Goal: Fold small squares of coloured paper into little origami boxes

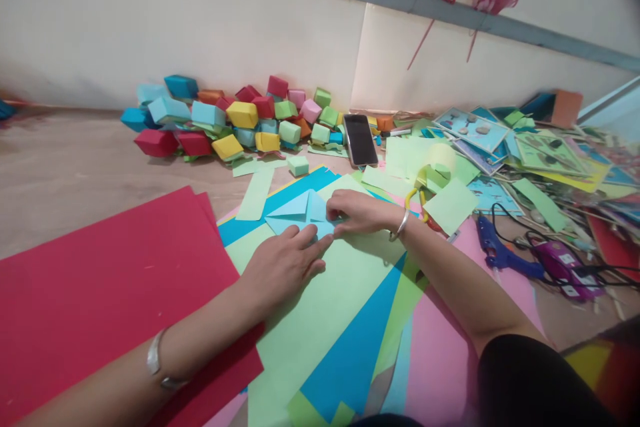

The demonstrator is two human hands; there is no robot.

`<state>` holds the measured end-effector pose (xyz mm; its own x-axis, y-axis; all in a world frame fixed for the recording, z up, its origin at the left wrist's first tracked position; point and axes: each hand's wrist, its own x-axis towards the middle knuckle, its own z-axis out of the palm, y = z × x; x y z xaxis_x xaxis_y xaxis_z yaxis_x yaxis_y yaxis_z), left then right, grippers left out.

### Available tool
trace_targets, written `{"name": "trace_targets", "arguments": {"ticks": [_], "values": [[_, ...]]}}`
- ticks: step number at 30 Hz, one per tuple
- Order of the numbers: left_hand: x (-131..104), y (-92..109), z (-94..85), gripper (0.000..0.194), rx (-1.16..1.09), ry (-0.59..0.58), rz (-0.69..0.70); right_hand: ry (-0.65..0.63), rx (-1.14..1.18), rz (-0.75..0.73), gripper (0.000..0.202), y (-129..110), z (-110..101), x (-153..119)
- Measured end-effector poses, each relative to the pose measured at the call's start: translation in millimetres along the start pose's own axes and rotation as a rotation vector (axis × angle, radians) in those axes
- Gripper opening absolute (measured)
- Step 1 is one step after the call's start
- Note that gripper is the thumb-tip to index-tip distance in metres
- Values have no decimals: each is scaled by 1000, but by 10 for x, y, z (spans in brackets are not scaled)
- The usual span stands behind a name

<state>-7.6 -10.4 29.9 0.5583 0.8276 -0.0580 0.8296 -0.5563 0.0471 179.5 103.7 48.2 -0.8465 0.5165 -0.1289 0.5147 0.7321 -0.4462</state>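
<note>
A light blue folded paper (293,207) lies on stacked green and blue sheets at the middle of the table, with raised triangular flaps. My left hand (287,260) lies over its near edge, palm down, fingers spread and touching the paper. At the paper's right edge is my right hand (357,211), its fingers curled together on that side. The fingertips of both hands are close to each other near the lower right corner of the paper. Part of the paper is hidden beneath the fingers.
Red sheets (115,280) lie at left. Behind are many small coloured paper boxes (243,115) and a phone (360,140). To the right are yellow-handled scissors (411,201), a blue glue gun (505,253), a purple box (565,270) with black cords, and piled cards (473,128).
</note>
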Motion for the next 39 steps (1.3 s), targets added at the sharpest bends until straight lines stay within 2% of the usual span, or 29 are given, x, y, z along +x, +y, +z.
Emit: {"name": "trace_targets", "arguments": {"ticks": [5,14,27,29,33,36,39], "values": [[-33,-12,-24,37,27,-25,21,30,-10,102,19,-82,82,66],[-257,-146,-78,29,-74,-3,92,36,84,33,19,-28,34,26],[-314,-284,-201,46,-85,-65,181,41,74,38,16,-40,43,20],[-295,-266,-199,41,-108,-45,169,35,49,44,14,-55,33,21],[-235,-231,-85,24,-184,76,85,16,-63,25,12,-98,-2,4],[-195,-237,1,28,-201,152,54,-23,-188,-11,20,-149,-35,-21],[-191,-252,-12,32,-152,154,107,-64,-326,-25,27,-219,-67,-42]]}}
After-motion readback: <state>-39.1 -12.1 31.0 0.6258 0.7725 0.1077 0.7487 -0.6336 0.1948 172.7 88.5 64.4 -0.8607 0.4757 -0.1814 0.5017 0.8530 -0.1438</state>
